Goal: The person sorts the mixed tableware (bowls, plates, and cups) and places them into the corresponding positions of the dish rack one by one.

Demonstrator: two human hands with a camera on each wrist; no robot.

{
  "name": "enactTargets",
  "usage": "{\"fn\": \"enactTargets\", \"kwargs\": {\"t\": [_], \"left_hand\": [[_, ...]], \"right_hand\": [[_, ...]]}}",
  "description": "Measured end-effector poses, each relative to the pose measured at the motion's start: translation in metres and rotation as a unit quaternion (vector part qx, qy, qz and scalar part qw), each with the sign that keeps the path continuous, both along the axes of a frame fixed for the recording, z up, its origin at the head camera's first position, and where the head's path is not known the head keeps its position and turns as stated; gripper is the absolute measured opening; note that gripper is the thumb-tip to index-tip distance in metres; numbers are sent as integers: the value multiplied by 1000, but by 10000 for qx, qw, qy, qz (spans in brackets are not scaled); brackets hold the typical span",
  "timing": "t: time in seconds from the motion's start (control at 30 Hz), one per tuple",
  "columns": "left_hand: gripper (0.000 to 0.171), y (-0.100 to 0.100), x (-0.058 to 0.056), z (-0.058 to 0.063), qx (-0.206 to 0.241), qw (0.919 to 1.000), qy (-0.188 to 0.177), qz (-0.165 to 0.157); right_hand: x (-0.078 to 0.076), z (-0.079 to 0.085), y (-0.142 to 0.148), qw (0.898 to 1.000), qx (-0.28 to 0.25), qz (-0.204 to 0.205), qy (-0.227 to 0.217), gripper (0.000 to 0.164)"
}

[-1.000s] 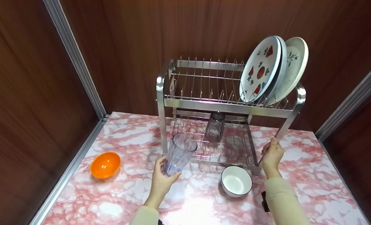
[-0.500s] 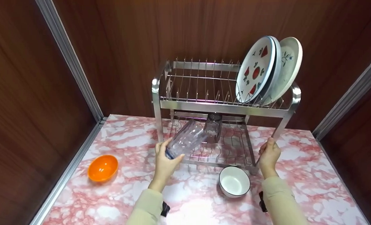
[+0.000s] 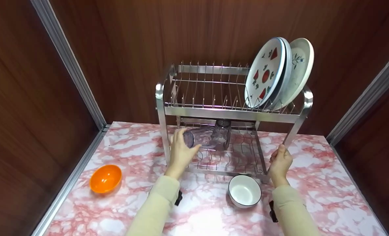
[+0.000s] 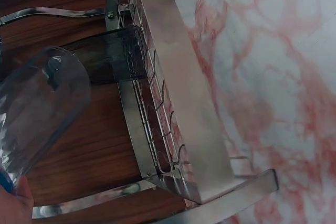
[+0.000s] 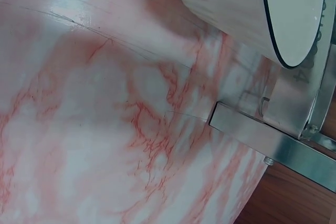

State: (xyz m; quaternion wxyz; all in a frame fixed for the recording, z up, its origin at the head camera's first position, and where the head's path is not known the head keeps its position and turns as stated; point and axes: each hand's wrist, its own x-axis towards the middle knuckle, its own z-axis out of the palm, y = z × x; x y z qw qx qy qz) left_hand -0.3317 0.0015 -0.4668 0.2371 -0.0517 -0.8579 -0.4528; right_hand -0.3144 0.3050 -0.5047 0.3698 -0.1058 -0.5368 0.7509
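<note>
My left hand [image 3: 181, 150] grips a clear purplish drinking glass [image 3: 201, 136] by its base, between the tiers of a metal dish rack [image 3: 230, 114]. The glass is tilted nearly sideways, its mouth pointing right. It overlaps a dark glass [image 3: 225, 134] that stands mouth down on the lower wire shelf. In the left wrist view, the held glass [image 4: 44, 98] hangs above that shelf, with the dark glass [image 4: 107, 56] beyond its rim. My right hand [image 3: 280, 162] holds the rack's front right leg; the right wrist view shows the foot of that leg [image 5: 268, 140] but not the hand.
Several plates [image 3: 266, 75] stand on edge at the right of the upper tier. A white bowl with a dark rim [image 3: 244, 191] sits before the rack. An orange bowl [image 3: 106, 178] is on the marbled table [image 3: 122, 213] at left. Brown wood panels [image 3: 125, 49] enclose the back and sides.
My left hand has moved forward and up into the rack, tipping the glass from nearly upright toward sideways, mouth to the right. My right hand keeps its hold on the leg.
</note>
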Motion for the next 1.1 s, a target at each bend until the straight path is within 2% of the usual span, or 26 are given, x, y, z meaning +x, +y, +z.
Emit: {"fn": "enactTargets", "kwargs": {"t": [0.17, 0.3, 0.4, 0.53, 0.6, 0.7, 0.87, 1.1], "left_hand": [[70, 9, -23, 4, -369, 9993, -75, 18], [68, 13, -40, 6, -848, 9964, -23, -6], [66, 14, -52, 6, -1330, 9911, -20, -34], [62, 16, -64, 6, -1982, 9801, -107, 29], [60, 17, -68, 5, -2218, 9749, -204, 43], [58, 17, -73, 2, -2362, 9711, -338, 27], [63, 16, -78, -5, -2494, 9673, -462, 52], [66, 16, -82, -13, -2537, 9653, -616, 12]], "right_hand": [[-6, -8, 2, 9995, 58, -245, -185, 44], [-7, -12, 4, 9987, 219, -388, -255, 45], [-8, -13, 5, 9977, 368, -493, -282, 46], [-9, -15, 6, 9969, 411, -591, -326, 45], [-10, -15, 5, 9967, 366, -642, -341, 44], [-11, -16, 3, 9962, 340, -724, -357, 43], [-10, -16, 0, 9960, 320, -761, -343, 42], [-10, -16, 1, 9978, 91, -660, -48, 39]]}}
